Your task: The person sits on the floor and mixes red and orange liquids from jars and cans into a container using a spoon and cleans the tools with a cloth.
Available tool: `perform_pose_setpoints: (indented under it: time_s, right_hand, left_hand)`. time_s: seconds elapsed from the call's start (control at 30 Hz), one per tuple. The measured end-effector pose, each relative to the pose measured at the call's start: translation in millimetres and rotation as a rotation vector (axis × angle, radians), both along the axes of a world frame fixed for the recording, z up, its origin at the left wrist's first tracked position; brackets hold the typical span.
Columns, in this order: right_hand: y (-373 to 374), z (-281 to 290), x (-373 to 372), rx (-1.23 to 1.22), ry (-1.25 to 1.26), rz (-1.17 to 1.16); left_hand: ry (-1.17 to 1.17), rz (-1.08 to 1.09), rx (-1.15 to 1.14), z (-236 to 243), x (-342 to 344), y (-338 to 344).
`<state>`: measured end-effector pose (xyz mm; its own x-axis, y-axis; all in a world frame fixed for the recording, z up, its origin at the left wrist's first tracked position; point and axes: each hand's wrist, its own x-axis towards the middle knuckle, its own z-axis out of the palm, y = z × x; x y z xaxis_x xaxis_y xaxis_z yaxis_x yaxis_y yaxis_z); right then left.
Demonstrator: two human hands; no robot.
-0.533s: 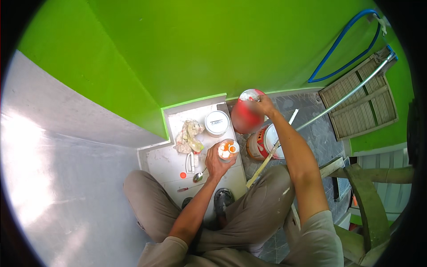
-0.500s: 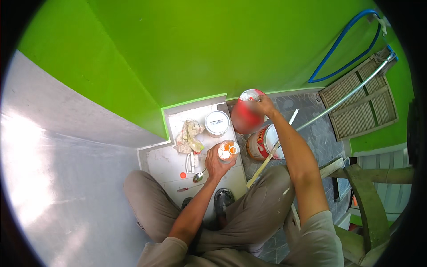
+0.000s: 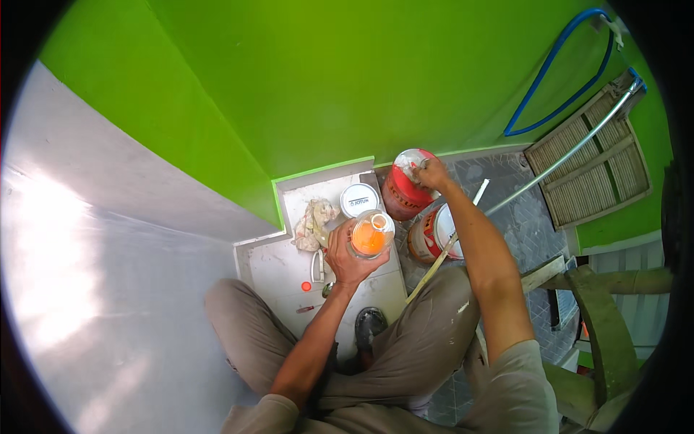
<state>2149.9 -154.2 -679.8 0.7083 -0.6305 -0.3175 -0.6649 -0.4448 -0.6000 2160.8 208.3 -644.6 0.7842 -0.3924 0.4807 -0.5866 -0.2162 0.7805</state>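
My left hand [image 3: 347,254] grips a clear plastic bottle with orange liquid [image 3: 369,235], its open mouth pointing up toward me, held over the white step. My right hand [image 3: 432,173] rests on the lid of a red paint can [image 3: 402,192] that stands against the green wall, fingers closed on the lid's edge. Just right of the bottle stands a second can with a white lid [image 3: 431,233], with a long pale stick [image 3: 447,246] lying across it.
A small white-lidded tin [image 3: 359,199], a crumpled rag [image 3: 312,223], a small red cap [image 3: 306,286] and a metal tool [image 3: 317,265] lie on the white step [image 3: 275,267]. A blue hose [image 3: 549,72], a slatted panel [image 3: 593,159] and a metal pipe [image 3: 571,152] are at right.
My left hand has lifted the bottle a little and tipped its mouth upward. My right hand stays on the red can's lid.
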Motion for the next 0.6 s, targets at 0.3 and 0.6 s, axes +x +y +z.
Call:
perform_pose_setpoints:
  time_s: [0.3, 0.6]
  right_hand:
    - [11.8, 3.8, -1.4, -0.053, -0.069, -0.002]
    - [18.2, 9.4, 0.5, -0.127, -0.081, -0.071]
  left_hand:
    - [-0.127, 0.102, -0.001, 8.1, 69.7, -45.8]
    - [-0.002, 0.082, -0.015, -16.3, 81.9, -51.7]
